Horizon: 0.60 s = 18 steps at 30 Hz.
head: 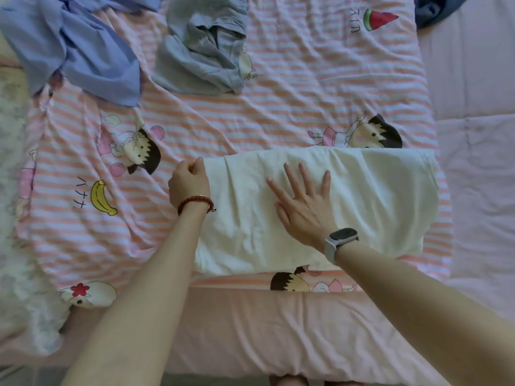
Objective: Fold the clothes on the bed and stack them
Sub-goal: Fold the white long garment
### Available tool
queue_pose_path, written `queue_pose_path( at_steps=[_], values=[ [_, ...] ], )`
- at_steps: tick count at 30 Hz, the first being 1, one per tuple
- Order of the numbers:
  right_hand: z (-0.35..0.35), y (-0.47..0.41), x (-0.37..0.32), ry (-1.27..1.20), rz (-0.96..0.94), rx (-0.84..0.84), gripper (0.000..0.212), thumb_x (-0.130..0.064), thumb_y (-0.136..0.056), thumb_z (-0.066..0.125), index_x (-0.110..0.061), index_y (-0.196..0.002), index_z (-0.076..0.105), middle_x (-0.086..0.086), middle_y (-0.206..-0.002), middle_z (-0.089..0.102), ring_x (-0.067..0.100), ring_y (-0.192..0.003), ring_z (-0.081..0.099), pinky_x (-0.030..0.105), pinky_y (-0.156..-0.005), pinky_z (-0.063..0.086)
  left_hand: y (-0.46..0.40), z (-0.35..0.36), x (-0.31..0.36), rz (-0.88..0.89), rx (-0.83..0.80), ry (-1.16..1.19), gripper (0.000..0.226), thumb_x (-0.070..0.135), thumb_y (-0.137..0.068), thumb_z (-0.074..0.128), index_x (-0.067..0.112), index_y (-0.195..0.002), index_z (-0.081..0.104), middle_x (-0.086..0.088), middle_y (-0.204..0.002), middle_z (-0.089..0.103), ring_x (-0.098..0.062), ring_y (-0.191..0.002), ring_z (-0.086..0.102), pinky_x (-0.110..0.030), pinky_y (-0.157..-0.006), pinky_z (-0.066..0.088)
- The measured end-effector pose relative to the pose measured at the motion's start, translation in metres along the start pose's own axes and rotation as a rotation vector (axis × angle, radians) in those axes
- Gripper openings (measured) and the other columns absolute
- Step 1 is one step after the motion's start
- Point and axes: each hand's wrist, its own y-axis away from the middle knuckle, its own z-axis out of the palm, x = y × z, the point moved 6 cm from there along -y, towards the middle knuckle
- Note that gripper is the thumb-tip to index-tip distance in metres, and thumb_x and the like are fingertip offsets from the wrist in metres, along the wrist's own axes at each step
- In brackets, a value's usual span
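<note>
On the bed (250, 330), I have my right hand (302, 207) spread flat on a white garment (376, 196), fingers straight and fanned apart, palm pressing the cloth near its middle; nothing is gripped there. My left hand (189, 182) is at the garment's left edge, fingers curled in, and it appears to pinch the cloth at the far left corner, though the fingertips are turned away from me and I cannot see the pinch itself. The white garment lies folded into a wide band across the near right part of a pink-and-white striped cartoon-print sheet (278, 107), its long sides running left to right, its surface still creased. A red bead bracelet (195, 203) circles my left wrist, and a smartwatch (341, 240) with a pale strap sits on my right wrist. At the far left lies a rumpled blue garment (83, 59), unfolded, and just right of it a crumpled grey-blue garment (200, 51), also unfolded; the two are near each other and well apart from the white one. A dark blue cloth (434, 9) shows at the far right corner, mostly out of frame. A pale pink quilt (479, 162) runs along the right side of the bed, and a white patterned cover (16, 218) along the left.
</note>
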Motion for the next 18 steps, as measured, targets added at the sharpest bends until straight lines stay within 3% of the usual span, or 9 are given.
queue_pose_path(
  at_steps=[2, 4, 6, 9, 10, 12, 14, 16, 18],
  values=[
    [0.007, -0.012, 0.007, 0.018, 0.048, -0.027, 0.060, -0.049, -0.089, 0.005, -0.039, -0.147, 0.008, 0.006, -0.158, 0.002, 0.033, -0.144, -0.002, 0.065, -0.105, -0.010, -0.011, -0.002, -0.001, -0.047, 0.083, 0.051, 0.036, 0.033, -0.098, 0.039, 0.005, -0.105, 0.061, -0.007, -0.096, 0.061, -0.024, -0.090, 0.053, -0.025, -0.067, 0.033],
    [0.016, -0.017, 0.018, 0.003, 0.101, -0.069, 0.058, -0.049, -0.089, 0.002, -0.041, -0.147, -0.001, 0.002, -0.158, -0.010, 0.028, -0.143, -0.014, 0.065, -0.104, -0.013, -0.022, -0.010, -0.009, -0.136, 0.174, 0.111, 0.039, 0.030, -0.101, 0.035, -0.001, -0.110, 0.057, -0.016, -0.110, 0.062, -0.029, -0.102, 0.054, -0.024, -0.068, 0.032],
    [0.021, -0.018, 0.028, -0.032, 0.128, -0.099, 0.059, -0.050, -0.088, 0.001, -0.041, -0.146, -0.002, 0.001, -0.157, -0.013, 0.025, -0.143, -0.016, 0.066, -0.105, -0.010, -0.027, -0.015, -0.014, -0.174, 0.159, 0.108, 0.039, 0.028, -0.101, 0.033, -0.001, -0.111, 0.057, -0.019, -0.115, 0.060, -0.030, -0.105, 0.054, -0.022, -0.067, 0.031],
    [0.015, -0.015, 0.035, -0.109, 0.113, -0.087, 0.067, -0.053, -0.083, -0.007, -0.039, -0.147, 0.000, 0.002, -0.158, -0.008, 0.024, -0.144, -0.013, 0.061, -0.108, -0.009, -0.023, -0.013, -0.018, -0.161, 0.071, 0.082, 0.035, 0.029, -0.101, 0.033, 0.004, -0.110, 0.055, -0.012, -0.107, 0.057, -0.020, -0.088, 0.053, -0.024, -0.072, 0.034],
    [0.009, -0.011, 0.037, -0.140, 0.113, -0.046, 0.065, -0.052, -0.085, -0.005, -0.037, -0.148, 0.002, 0.003, -0.158, -0.005, 0.024, -0.144, -0.011, 0.058, -0.109, -0.010, -0.018, -0.013, -0.019, -0.151, 0.071, 0.067, 0.036, 0.030, -0.099, 0.036, 0.004, -0.116, 0.053, -0.011, -0.116, 0.053, -0.020, -0.094, 0.051, -0.026, -0.078, 0.037],
    [-0.003, -0.001, 0.046, -0.176, 0.133, 0.060, 0.059, -0.047, -0.090, 0.005, -0.033, -0.148, 0.011, 0.006, -0.158, 0.006, 0.025, -0.145, -0.004, 0.056, -0.110, -0.009, -0.003, -0.013, -0.015, 0.005, 0.149, -0.090, 0.041, 0.029, -0.093, 0.046, 0.005, -0.127, 0.047, -0.016, -0.136, 0.040, -0.032, -0.118, 0.042, -0.041, -0.094, 0.039],
    [-0.011, 0.012, 0.066, -0.146, 0.174, 0.129, 0.056, -0.040, -0.093, 0.015, -0.028, -0.147, 0.021, 0.011, -0.155, 0.018, 0.028, -0.144, 0.008, 0.058, -0.110, -0.002, 0.032, 0.001, 0.001, 0.340, 0.170, -0.241, 0.049, 0.029, -0.086, 0.048, 0.008, -0.130, 0.047, -0.020, -0.139, 0.040, -0.038, -0.125, 0.039, -0.053, -0.097, 0.035],
    [-0.014, 0.024, 0.094, -0.079, 0.230, 0.152, 0.053, -0.036, -0.094, 0.021, -0.025, -0.145, 0.026, 0.015, -0.152, 0.025, 0.031, -0.142, 0.018, 0.062, -0.109, 0.004, 0.080, 0.036, 0.017, 0.606, -0.016, -0.349, 0.054, 0.035, -0.083, 0.044, 0.016, -0.134, 0.042, -0.018, -0.142, 0.037, -0.035, -0.131, 0.032, -0.058, -0.103, 0.025],
    [-0.014, 0.032, 0.126, -0.020, 0.284, 0.132, 0.053, -0.036, -0.093, 0.021, -0.023, -0.144, 0.030, 0.016, -0.151, 0.026, 0.032, -0.140, 0.021, 0.064, -0.108, 0.004, 0.120, 0.074, 0.020, 0.721, -0.207, -0.461, 0.059, 0.043, -0.083, 0.039, 0.027, -0.139, 0.034, -0.013, -0.148, 0.028, -0.032, -0.136, 0.021, -0.061, -0.105, 0.015]
  ],
)
